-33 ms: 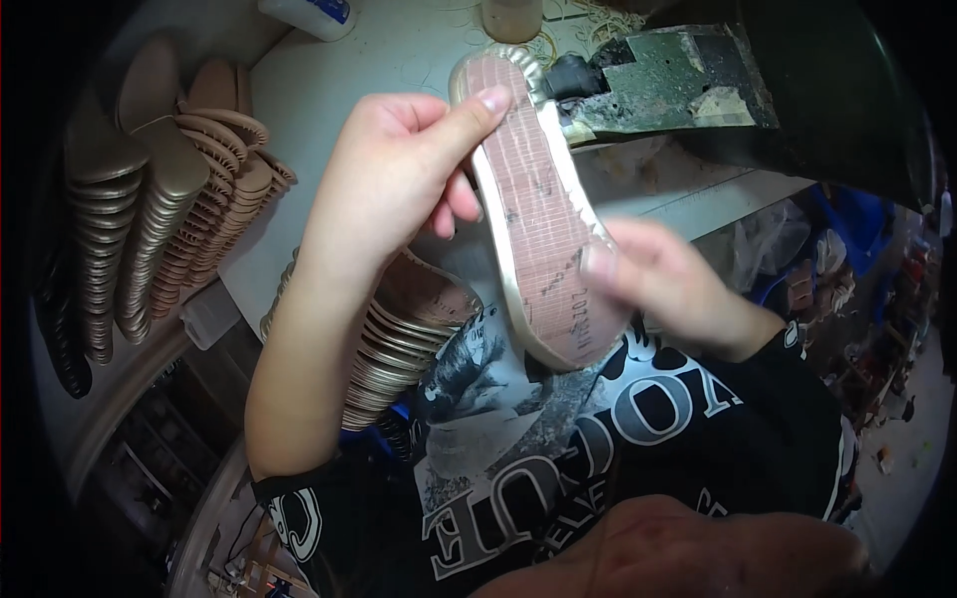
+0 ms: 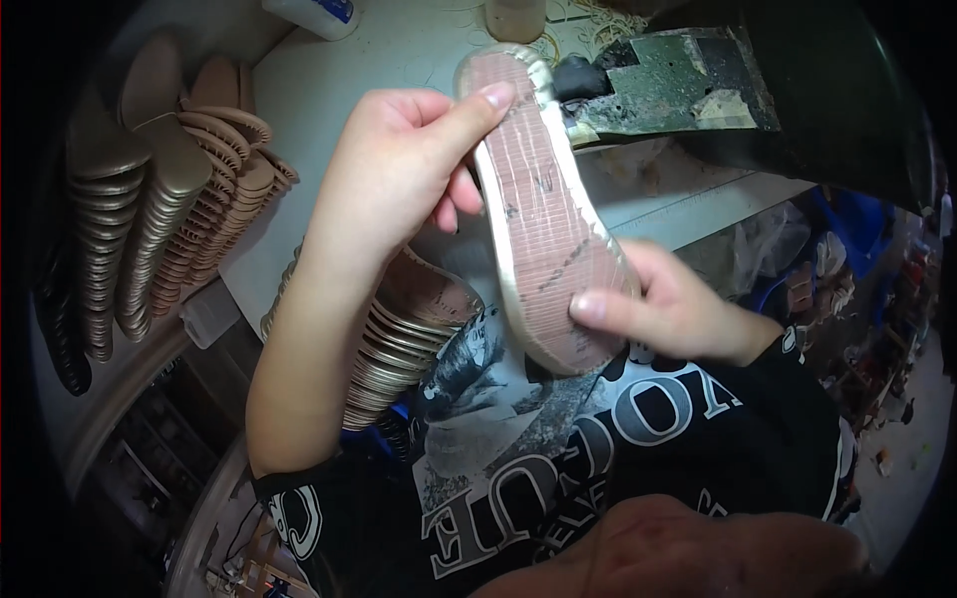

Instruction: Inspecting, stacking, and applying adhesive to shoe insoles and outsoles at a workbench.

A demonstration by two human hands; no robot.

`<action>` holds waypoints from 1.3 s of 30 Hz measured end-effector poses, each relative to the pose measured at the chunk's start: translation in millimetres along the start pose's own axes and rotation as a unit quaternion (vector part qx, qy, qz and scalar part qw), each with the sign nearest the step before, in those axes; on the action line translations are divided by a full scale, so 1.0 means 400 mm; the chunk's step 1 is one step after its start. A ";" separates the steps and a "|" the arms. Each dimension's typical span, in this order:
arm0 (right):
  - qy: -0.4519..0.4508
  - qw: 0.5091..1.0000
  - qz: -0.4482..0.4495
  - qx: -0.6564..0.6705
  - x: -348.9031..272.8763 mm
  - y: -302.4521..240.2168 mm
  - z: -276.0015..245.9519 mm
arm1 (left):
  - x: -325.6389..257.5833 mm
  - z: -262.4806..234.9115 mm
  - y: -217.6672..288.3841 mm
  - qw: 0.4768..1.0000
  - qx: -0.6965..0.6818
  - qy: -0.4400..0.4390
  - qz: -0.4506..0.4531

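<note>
Evidently, the sole piece [image 2: 543,219] is held between the two hands, its pinkish face up and its narrow end reaching past the left thumb; the left hand [image 2: 404,164] is clamped on the narrower part, thumb flat on the face; the right hand [image 2: 673,304] grips the broad end, thumb on the face, the other fingers mostly hidden behind the edge; the metallic edging [image 2: 558,145] looks largely folded over, with pleats [image 2: 538,75] beyond the left thumb, so I judge this piece well along; whether any stretch under the right hand is left loose, I cannot tell; just right of the left thumb, a black knob [image 2: 580,78] of the green-and-black machine [image 2: 688,90] sits close to the pleats, contact unclear; nearer the body than the left hand lies a stack of metallic-edged sole pieces [image 2: 394,354]; well left of that hand stand further stacks [image 2: 174,174], gold and tan; beyond it, a jar [image 2: 515,18] stands on the white table [image 2: 399,72].
</note>
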State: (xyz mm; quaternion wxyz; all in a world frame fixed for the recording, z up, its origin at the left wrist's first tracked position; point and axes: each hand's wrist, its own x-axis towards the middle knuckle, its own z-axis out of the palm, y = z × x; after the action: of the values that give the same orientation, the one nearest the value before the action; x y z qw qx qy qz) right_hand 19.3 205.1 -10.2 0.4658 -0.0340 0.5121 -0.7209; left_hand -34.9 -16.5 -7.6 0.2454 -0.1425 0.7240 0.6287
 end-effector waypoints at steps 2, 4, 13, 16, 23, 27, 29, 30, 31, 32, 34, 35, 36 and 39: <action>0.004 0.997 -0.058 -0.055 0.007 0.033 0.003 | 0.010 -0.002 0.001 0.999 0.016 0.005 0.029; 0.011 0.998 -0.048 -0.032 0.028 0.022 0.002 | 0.026 -0.026 0.005 0.999 0.023 -0.002 0.036; 0.013 0.850 -0.245 -0.466 0.052 0.027 0.065 | -0.098 -0.035 -0.073 0.971 -0.083 0.145 0.171; -0.017 0.770 -0.300 -0.563 0.060 0.045 0.077 | -0.131 0.011 -0.096 0.933 -0.280 0.131 0.185; -0.058 0.720 -0.312 -0.616 0.058 0.054 0.089 | -0.130 0.026 -0.177 0.816 -0.507 -0.027 0.277; -0.054 0.716 -0.319 -0.618 0.053 0.062 0.093 | -0.126 0.028 -0.187 0.812 -0.504 -0.047 0.291; -0.057 0.715 -0.312 -0.623 0.051 0.061 0.092 | -0.123 0.027 -0.192 0.805 -0.490 -0.086 0.325; -0.061 0.714 -0.304 -0.628 0.049 0.061 0.092 | -0.122 0.028 -0.197 0.805 -0.490 -0.086 0.323; -0.059 0.715 -0.304 -0.627 0.049 0.061 0.093 | -0.121 0.029 -0.203 0.805 -0.484 -0.086 0.332; -0.062 0.713 -0.301 -0.630 0.047 0.062 0.094 | -0.123 0.030 -0.207 0.805 -0.478 -0.086 0.340; -0.063 0.711 -0.299 -0.633 0.041 0.062 0.099 | -0.128 0.028 -0.206 0.803 -0.470 -0.100 0.353; -0.068 0.712 -0.294 -0.634 0.044 0.064 0.095 | -0.124 0.027 -0.208 0.801 -0.462 -0.113 0.363; -0.073 0.713 -0.290 -0.634 0.047 0.066 0.091 | -0.119 0.026 -0.208 0.803 -0.462 -0.112 0.358; -0.075 0.735 -0.297 -0.605 0.047 0.075 0.086 | -0.114 0.026 -0.205 0.798 -0.441 -0.147 0.383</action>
State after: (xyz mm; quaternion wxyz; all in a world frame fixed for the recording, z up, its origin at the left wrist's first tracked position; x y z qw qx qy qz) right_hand 45.8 166.3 -25.0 0.1463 -0.5123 0.7677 -0.3561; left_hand 47.5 -24.7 -53.0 -0.0016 0.1480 0.3186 0.9363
